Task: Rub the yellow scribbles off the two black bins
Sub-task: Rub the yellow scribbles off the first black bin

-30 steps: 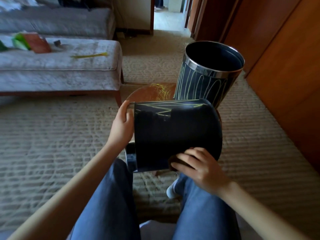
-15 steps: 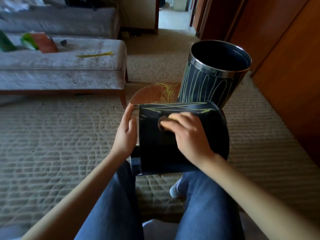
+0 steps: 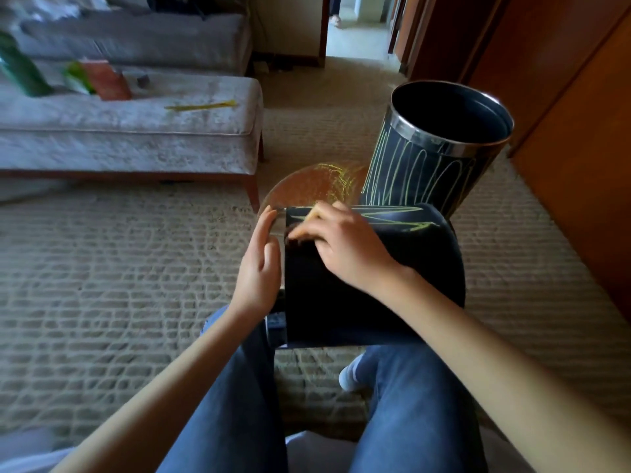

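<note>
From the head camera, we look down on a lying black bin (image 3: 409,268), a smooth cylinder resting on its side across the knees of a person in blue jeans (image 3: 420,404), its chrome-rimmed mouth turned to the left. The left hand (image 3: 259,264) stands flat against that mouth, fingers straight and together, touching the rim. The right hand (image 3: 345,247) lies on top of the bin's wall just beside the rim, its fingers bent down over a small dark pad (image 3: 294,236) that is too blurred for us to name the material. Beyond the right hand's fingertips, yellow scribbles (image 3: 399,218) zigzag along the far upper edge of the wall; the part nearer us looks plain black.

Just behind it stands an upright black bin (image 3: 426,172) with a shiny metal rim, its side covered in tall yellow loops. It sits on a round brown wooden table (image 3: 304,189) whose top also carries yellow marks. To the left, on the beige carpet (image 3: 119,268), is a grey upholstered bench (image 3: 136,138).
</note>
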Tool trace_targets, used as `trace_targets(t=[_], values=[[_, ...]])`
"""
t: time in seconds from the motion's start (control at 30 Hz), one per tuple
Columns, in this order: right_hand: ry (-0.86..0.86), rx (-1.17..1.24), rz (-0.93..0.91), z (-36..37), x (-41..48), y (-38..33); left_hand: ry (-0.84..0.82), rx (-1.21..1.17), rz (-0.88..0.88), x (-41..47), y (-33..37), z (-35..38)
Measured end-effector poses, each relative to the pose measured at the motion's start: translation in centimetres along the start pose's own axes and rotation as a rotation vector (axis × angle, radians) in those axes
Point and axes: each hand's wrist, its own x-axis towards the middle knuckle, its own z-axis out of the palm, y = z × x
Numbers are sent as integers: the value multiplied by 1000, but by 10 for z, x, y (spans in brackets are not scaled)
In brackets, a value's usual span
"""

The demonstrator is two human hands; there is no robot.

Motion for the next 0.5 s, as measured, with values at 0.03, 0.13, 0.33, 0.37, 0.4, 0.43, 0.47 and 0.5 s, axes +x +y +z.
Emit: trace_targets(t=[0.03,0.13,0.33,0.37,0.4,0.43,0.47,0.5], values=[[-23,0,58,3,15,4,-11,4,-8,-4,-4,-1],[-56,-11,150,11,32,7,-34,35,-22,-6,-11,-2],[79,-48,-59,9,-45,-26,-14,43,30,1,3,0],[41,-76,-105,9,-63,-30,-13,54,34,3,3,-1],[-8,-103,-149,10,-80,-32,-11,70,38,6,3,-3],[-47,-124,-177,7,-96,-30,-3,97,18,12,2,-6],[-57,-134,-178,2,-108,-25,12,105,-30,20,3,-8],[-31,-134,-146,-6,-116,-18,38,95,-121,31,4,-9]])
